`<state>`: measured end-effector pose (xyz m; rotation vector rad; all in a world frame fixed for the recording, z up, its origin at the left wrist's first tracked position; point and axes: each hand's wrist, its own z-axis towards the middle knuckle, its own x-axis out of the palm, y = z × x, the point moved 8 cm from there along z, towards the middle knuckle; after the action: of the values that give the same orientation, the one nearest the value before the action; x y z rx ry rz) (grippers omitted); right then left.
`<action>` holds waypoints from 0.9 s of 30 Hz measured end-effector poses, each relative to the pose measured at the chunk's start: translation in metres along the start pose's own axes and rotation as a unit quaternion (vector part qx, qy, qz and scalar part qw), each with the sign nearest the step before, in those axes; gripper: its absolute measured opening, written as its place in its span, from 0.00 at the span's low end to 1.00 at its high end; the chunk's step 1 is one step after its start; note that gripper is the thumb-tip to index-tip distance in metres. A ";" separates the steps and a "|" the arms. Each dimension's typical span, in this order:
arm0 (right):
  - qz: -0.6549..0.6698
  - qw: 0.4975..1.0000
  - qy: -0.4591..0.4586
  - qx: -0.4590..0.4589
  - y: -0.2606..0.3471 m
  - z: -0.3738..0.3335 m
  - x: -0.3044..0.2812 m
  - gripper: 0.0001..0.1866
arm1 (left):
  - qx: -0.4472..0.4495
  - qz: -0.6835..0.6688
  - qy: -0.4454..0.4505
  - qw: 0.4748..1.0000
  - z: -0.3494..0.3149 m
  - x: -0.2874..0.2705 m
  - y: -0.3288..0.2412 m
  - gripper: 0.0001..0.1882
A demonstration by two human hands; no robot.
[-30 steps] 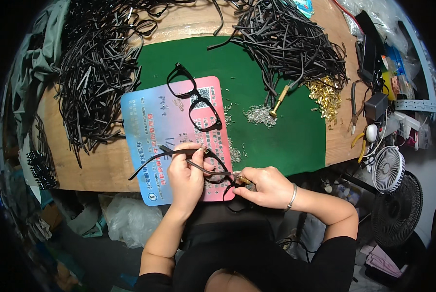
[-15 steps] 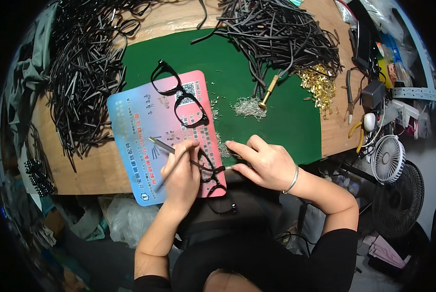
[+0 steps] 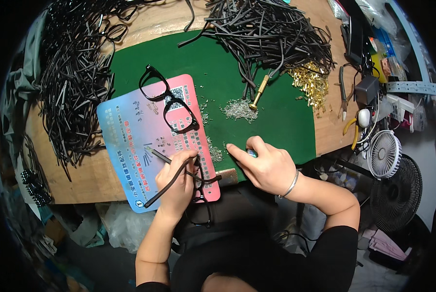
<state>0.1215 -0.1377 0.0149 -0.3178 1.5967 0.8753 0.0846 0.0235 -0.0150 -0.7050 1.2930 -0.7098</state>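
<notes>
A wooden workbench [image 3: 81, 175] carries a green mat [image 3: 276, 112] in the middle, with a pink and blue printed card [image 3: 130, 141] lying over the mat's near left corner. Heaps of black temple arms [image 3: 72, 82] cover the left side of the bench, and another heap of black strips [image 3: 271, 29] lies at the far edge. On the card a finished pair of black glasses [image 3: 167, 100] rests apart from the hands. The left hand [image 3: 179, 182] is closed around a second black glasses frame [image 3: 201, 187] at the card's near edge, one of its temple arms [image 3: 167, 187] sticking out toward the lower left, and the same fingers pinch a thin pair of tweezers [image 3: 154, 153] whose tip points at the card. The right hand [image 3: 266, 168] lies on the near edge of the mat, its forefinger stretched out to the left toward a scatter of small screws [image 3: 215, 153]; the other fingers curl loosely over something blue, too hidden to identify. A silver bangle [image 3: 291, 185] sits on that wrist. Farther out on the mat lie a pile of tiny silver screws [image 3: 237, 109], a brass-handled screwdriver [image 3: 258, 92] and a heap of gold hinge parts [image 3: 313, 82]. Two small fans [image 3: 386, 155] stand off the right end of the bench.
</notes>
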 end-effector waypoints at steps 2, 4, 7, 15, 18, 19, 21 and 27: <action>-0.010 1.000 0.010 -0.003 0.001 0.001 0.004 0.24 | -0.006 -0.004 -0.010 1.000 -0.004 0.001 0.002 0.07; -0.019 1.000 0.012 0.003 0.002 0.002 0.005 0.25 | -0.006 -0.013 -0.023 1.000 -0.004 0.001 0.003 0.07; -0.023 0.999 0.005 0.024 0.002 0.001 0.004 0.25 | -0.003 -0.014 -0.026 1.000 -0.003 0.001 0.003 0.07; -0.036 0.998 -0.037 0.041 -0.001 -0.001 0.004 0.27 | 0.006 -0.011 -0.015 1.000 0.000 0.003 -0.001 0.07; -0.047 0.998 -0.023 0.034 0.001 0.002 0.004 0.28 | 0.007 -0.014 -0.018 1.000 0.001 0.001 -0.003 0.07; -0.043 0.998 -0.016 0.035 0.002 0.002 0.005 0.27 | 0.006 -0.017 -0.018 1.000 0.000 0.001 -0.003 0.07; -0.035 0.999 -0.002 0.035 0.000 0.004 0.004 0.27 | -0.005 -0.030 -0.007 1.000 0.002 0.002 -0.002 0.07; 0.216 0.969 0.122 -0.017 0.008 0.010 0.004 0.20 | -0.035 -0.064 0.068 0.995 0.012 -0.001 0.001 0.08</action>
<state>0.1224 -0.1241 0.0146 -0.1014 1.9204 1.2345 0.0959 0.0255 -0.0134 -0.8132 1.4107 -0.8309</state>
